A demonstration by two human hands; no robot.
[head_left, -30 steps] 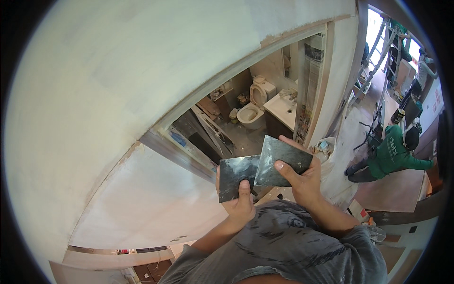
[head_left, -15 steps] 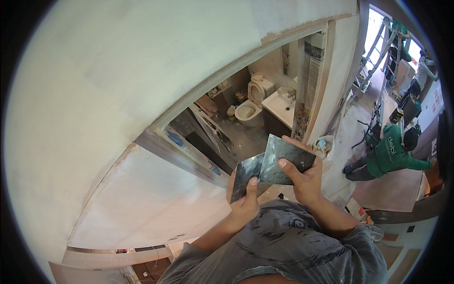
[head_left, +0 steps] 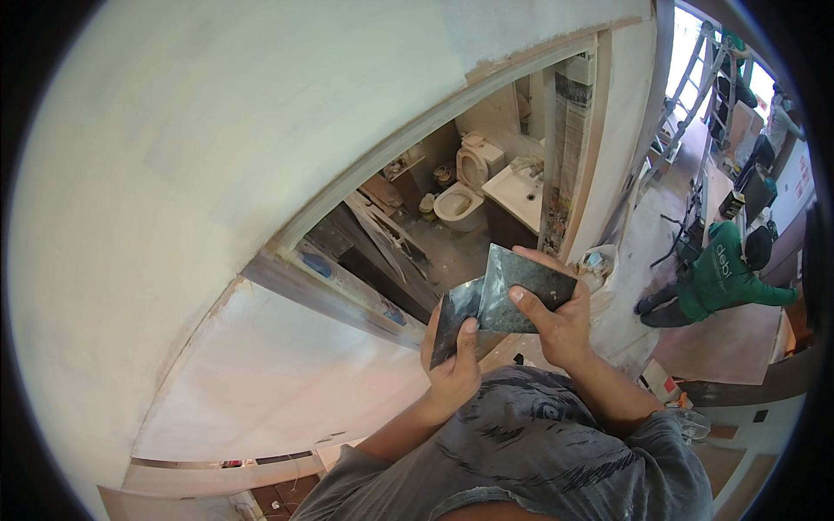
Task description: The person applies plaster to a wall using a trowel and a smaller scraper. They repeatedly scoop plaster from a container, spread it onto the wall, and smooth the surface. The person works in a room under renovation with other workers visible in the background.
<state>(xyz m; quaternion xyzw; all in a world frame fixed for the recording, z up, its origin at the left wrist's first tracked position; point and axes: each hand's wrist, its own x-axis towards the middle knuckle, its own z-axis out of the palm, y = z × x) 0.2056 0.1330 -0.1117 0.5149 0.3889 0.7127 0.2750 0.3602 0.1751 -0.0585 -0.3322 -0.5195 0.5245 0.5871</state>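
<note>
My left hand [head_left: 453,369] grips a dark square metal plate [head_left: 453,314], its thumb pressed on the face and the plate tilted. My right hand [head_left: 565,334] grips a second square plate [head_left: 508,269], grey with pale streaks and smudges, thumb on its face. The right-hand plate overlaps the inner edge of the left-hand one; whether they touch I cannot tell. Both plates are held above my grey T-shirt [head_left: 521,434], in front of a doorway. The backs of the plates and most fingertips behind them are hidden.
A plastered wall [head_left: 174,130] surrounds the doorway to a bathroom with toilet [head_left: 456,204], sink [head_left: 512,191] and leaning boards [head_left: 382,243]. Beside it sits a white bag [head_left: 595,269]. At right are a co-worker in green [head_left: 721,273], a ladder [head_left: 691,95], other workers [head_left: 777,122] and clutter.
My left hand has moved right and slightly up, turning its plate more steeply so less of it shows beside the right-hand plate. My right hand has shifted slightly.
</note>
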